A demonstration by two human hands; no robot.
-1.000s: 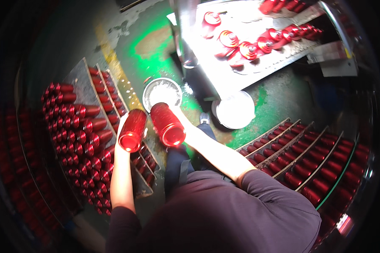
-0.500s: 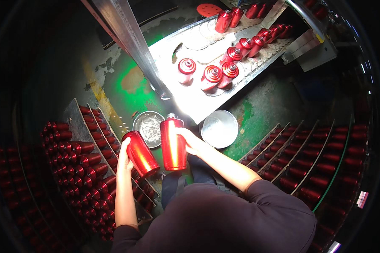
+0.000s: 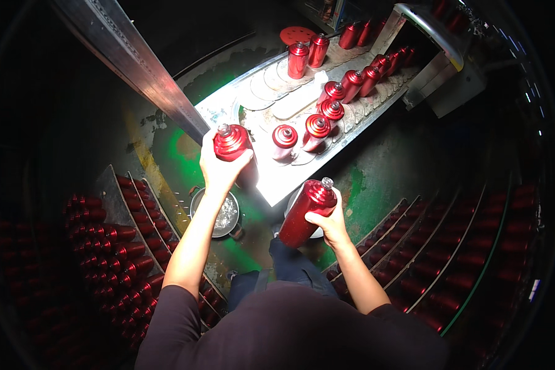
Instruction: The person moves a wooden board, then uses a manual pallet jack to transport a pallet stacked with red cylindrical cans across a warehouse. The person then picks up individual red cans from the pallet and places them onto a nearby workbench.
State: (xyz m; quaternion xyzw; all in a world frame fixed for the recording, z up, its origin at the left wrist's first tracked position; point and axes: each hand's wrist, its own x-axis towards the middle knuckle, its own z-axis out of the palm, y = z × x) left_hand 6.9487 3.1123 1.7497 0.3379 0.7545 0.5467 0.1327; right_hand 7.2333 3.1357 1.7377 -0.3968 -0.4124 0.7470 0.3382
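A shiny red metal bottle (image 3: 231, 145) with a short silvery neck is gripped by my left hand (image 3: 219, 169) at the near left corner of the lit conveyor (image 3: 271, 182). In front of my body, my right hand (image 3: 332, 223) is wrapped round a second red bottle (image 3: 305, 213), which tilts with its neck up and to the right. Three upright red bottles, one of them the front bottle (image 3: 284, 140), stand closest to my hands on the conveyor. Several more trail back toward the metal housing (image 3: 407, 37).
A metal post (image 3: 135, 65) slants down beside my left hand. Below it on the floor stands a metal pan (image 3: 226, 216); a white bucket (image 3: 317, 232) is mostly hidden behind the right-hand bottle. Racks of stacked red bottles flank me, a left stack (image 3: 114, 265) and right rows (image 3: 438, 271).
My left hand has lifted its bottle forward to the conveyor's corner and turned it neck up. My right hand has moved right with its bottle, now tilted. The conveyor's bottles have shifted in view.
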